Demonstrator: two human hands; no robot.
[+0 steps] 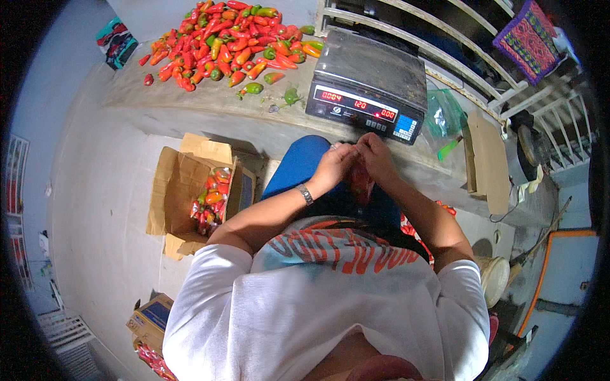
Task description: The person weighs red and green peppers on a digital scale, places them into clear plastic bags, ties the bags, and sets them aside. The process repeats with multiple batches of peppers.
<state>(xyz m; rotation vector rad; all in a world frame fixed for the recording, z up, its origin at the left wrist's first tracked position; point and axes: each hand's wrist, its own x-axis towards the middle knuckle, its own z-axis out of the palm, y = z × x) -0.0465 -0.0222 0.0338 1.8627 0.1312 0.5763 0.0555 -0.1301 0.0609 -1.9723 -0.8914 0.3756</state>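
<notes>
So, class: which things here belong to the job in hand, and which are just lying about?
In use: left hand, right hand, bag of peppers, scale, pepper pile, box of bagged peppers.
Lying about: green bag, flat cardboard, patterned cloth.

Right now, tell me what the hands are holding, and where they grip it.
Both hands, left and right, pinch the top of a small clear bag of red peppers, which hangs below them.
</notes>
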